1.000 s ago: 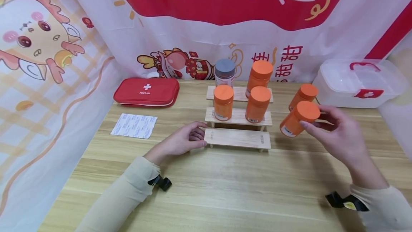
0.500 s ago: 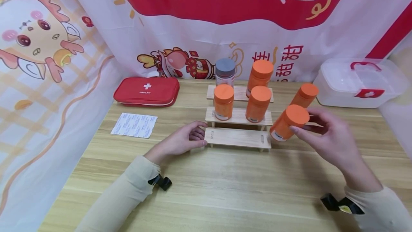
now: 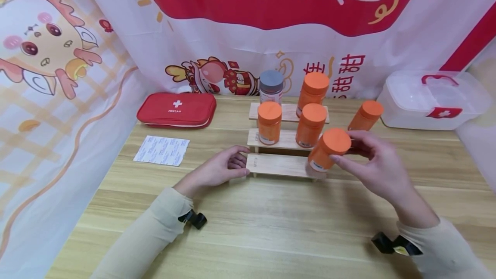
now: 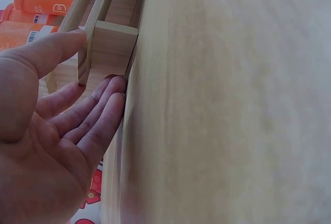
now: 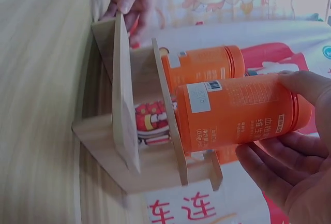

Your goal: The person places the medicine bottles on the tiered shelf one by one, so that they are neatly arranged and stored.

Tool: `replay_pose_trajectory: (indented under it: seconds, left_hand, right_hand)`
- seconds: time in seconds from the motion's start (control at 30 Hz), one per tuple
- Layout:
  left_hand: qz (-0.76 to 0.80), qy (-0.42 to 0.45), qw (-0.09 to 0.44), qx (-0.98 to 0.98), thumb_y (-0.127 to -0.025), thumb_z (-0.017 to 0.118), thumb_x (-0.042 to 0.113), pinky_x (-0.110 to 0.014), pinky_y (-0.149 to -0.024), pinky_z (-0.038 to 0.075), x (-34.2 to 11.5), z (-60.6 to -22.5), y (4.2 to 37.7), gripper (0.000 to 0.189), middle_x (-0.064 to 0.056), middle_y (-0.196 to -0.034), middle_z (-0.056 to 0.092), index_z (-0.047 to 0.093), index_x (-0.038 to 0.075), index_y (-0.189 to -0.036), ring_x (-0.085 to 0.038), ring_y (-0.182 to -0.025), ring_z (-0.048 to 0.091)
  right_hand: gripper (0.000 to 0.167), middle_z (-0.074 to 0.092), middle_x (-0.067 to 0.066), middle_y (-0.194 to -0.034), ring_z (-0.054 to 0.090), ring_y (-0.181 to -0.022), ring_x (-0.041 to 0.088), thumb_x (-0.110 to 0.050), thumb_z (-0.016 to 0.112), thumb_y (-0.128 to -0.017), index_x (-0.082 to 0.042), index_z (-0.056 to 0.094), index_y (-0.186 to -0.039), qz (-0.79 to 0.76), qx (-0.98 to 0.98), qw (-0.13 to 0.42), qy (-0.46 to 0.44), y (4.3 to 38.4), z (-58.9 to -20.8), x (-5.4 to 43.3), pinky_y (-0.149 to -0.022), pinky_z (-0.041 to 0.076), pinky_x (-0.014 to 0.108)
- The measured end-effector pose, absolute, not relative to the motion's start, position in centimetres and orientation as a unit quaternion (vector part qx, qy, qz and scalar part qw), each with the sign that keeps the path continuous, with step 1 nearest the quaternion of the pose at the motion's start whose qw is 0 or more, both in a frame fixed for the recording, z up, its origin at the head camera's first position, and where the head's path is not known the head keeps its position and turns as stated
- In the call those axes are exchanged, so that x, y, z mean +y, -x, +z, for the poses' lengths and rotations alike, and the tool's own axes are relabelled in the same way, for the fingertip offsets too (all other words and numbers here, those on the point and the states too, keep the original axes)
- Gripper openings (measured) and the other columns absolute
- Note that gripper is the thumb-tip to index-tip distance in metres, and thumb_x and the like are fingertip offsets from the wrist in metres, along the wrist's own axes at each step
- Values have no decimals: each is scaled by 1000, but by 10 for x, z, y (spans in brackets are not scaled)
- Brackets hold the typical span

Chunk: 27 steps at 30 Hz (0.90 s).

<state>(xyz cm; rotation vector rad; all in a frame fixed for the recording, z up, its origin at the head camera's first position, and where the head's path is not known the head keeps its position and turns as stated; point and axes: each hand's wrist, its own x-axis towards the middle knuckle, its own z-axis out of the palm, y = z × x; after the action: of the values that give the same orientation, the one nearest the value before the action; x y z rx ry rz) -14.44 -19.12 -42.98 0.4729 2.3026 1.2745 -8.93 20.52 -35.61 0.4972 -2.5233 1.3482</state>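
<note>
An orange pill bottle (image 3: 327, 152) is held tilted in my right hand (image 3: 373, 167), thumb on the near side, over the right end of the lowest step. Its printed label and barcode show in the right wrist view. My left hand (image 3: 220, 168) pinches the left end of the lowest board of the wooden step rack (image 3: 279, 165); in the left wrist view the thumb (image 4: 70, 45) lies on one face and the index finger on the other. Two orange bottles (image 3: 269, 123) stand on the middle step. The top step bears a grey-lidded bottle (image 3: 271, 86) and an orange bottle (image 3: 313, 91).
Another orange bottle (image 3: 365, 115) stands on the table right of the rack, behind my right hand. A clear first-aid box (image 3: 410, 106) sits at the back right. To the left lie a red first-aid pouch (image 3: 176, 111) and a white printed sheet (image 3: 161, 150).
My right hand has carried the orange bottle leftward, from beside the rack to over the right end of its lowest step. The left hand has stayed in place.
</note>
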Motion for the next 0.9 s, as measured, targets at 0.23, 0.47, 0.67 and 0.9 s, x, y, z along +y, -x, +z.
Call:
replay_pose_trajectory:
  seconds: [0.23,0.47,0.67,0.9]
  left_hand:
    - [461,-175,229,839,-100,79,20,-38,-109,60,-192,-430,144,61,-9,-133,69,52,11,-153,-22,-122,68]
    - [459,-178,228,840,-100,79,19,-39,-109,60,-191,-428,143,60,-9,-133,69,52,12,-153,-22,-122,68]
    - [459,-177,227,840,-100,78,19,-38,-109,60,-191,-426,142,60,-9,-133,69,52,11,-153,-22,-122,68]
    - [460,-175,228,840,-100,78,18,-37,-109,60,-191,-427,142,60,-9,-133,69,51,11,-153,-22,-123,68]
  right_hand:
    - [53,76,15,-123,66,-104,-10,-4,91,-86,-5,70,-134,466,-859,93,-190,92,-356,188,-92,53,2]
    - [54,74,13,-128,65,-107,-11,-10,91,-87,-7,69,-136,465,-858,80,-201,93,-354,172,-92,54,3]
    - [53,73,12,-131,68,-111,2,-11,91,-88,-5,69,-136,463,-859,70,-208,95,-354,159,-92,57,8]
    - [51,72,12,-131,73,-117,27,-14,89,-90,-6,68,-136,475,-853,35,-215,100,-357,144,-95,66,35]
